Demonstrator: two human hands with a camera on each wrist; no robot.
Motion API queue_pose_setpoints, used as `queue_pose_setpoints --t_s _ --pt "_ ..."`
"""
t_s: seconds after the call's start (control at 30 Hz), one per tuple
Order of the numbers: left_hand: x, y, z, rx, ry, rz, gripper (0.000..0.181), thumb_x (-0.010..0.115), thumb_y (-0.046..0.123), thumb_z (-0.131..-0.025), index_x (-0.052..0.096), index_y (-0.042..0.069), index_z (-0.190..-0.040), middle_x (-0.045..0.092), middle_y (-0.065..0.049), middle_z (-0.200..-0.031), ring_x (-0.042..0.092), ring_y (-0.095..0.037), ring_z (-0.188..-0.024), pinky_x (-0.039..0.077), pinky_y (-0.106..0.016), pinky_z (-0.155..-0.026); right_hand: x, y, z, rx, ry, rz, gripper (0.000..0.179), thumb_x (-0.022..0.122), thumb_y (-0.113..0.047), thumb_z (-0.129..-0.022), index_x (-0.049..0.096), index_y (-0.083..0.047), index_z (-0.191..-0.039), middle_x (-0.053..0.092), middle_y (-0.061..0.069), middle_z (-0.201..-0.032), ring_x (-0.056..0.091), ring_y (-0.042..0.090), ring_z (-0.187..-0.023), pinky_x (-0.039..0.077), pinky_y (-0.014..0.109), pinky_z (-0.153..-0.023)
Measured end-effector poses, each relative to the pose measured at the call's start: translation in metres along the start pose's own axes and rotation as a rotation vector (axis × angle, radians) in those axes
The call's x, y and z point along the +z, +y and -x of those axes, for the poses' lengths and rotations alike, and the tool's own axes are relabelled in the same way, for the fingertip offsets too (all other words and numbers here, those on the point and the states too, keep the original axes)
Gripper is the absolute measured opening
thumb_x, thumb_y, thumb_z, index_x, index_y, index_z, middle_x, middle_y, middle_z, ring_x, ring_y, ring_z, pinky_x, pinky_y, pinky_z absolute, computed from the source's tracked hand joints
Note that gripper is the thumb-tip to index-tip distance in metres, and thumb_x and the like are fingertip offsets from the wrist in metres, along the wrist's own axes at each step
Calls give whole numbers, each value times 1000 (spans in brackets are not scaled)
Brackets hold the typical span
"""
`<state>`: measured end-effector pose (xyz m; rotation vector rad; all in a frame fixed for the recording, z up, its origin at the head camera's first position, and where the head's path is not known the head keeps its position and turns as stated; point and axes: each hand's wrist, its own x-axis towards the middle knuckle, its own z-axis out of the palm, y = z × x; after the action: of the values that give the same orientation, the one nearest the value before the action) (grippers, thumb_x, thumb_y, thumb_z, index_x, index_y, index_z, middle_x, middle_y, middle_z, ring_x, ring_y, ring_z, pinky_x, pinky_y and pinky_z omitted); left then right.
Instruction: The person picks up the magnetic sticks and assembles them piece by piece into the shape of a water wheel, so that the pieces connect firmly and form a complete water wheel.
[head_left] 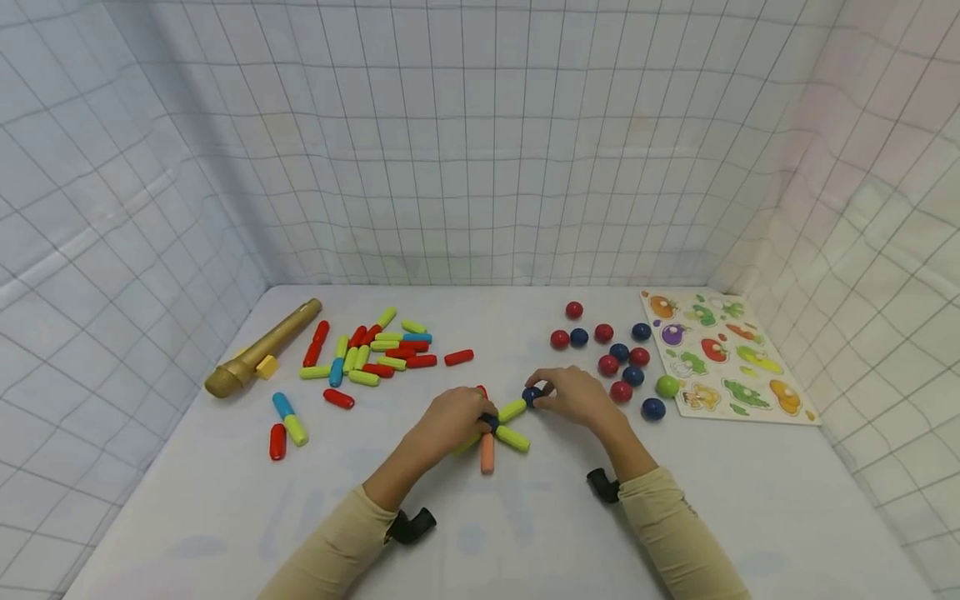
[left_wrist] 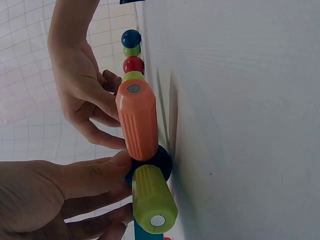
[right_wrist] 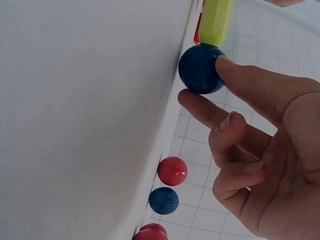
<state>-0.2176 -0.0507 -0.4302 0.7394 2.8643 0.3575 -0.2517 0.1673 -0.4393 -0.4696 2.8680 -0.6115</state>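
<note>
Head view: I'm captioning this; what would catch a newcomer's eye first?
Probably the centre's dark blue ball, sticks fanning around it, pinched by the left hand. Alongside, the right hand pinches another blue ball at a lime stick's end. A gold microphone-like toy lies far left.

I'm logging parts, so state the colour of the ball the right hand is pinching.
The ball is dark blue, clearest in the right wrist view.

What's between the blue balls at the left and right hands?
A yellow-green stick lies between the left blue ball and the right blue ball; the head view shows it.
</note>
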Motion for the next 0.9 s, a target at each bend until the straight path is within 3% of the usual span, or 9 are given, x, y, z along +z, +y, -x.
queue_pose_setpoints --t_s 0.4,0.6,0.7,0.9 --pt "2 0 -1 54 23 -64 22 74 9 -84 78 21 -102 74 2 -99 64 -17 -91 56 -36 -83 -6 4 4 33 -9 28 34 71 -25 -87 65 -25 -121 72 3 -111 65 24 -104 53 42 -83" --pt "3 0 0 24 17 -43 25 75 9 -83 77 19 -106 75 1 -101 64 -15 -89 57 -35 -82 -41 25 22 231 81 182 30 72 -19 -85 67 -14 -114 70 10 -105 63 26 -85 51 43 -69" --pt "2 -1 0 -6 -5 -33 25 75 12 -84 76 18 -109 74 0 -105 62 -14 -86 57 -34 -80 -53 39 30 332 69 201 30 74 -18 -82 68 -10 -109 69 13 -99 58 29 -79 48 45 -68" --pt "3 0 -2 0 -13 -38 24 75 19 -85 76 16 -109 74 1 -103 61 -12 -82 57 -33 -79 -58 55 35 366 8 154 37 78 -20 -79 69 -8 -113 69 14 -100 56 31 -82 46 48 -74"
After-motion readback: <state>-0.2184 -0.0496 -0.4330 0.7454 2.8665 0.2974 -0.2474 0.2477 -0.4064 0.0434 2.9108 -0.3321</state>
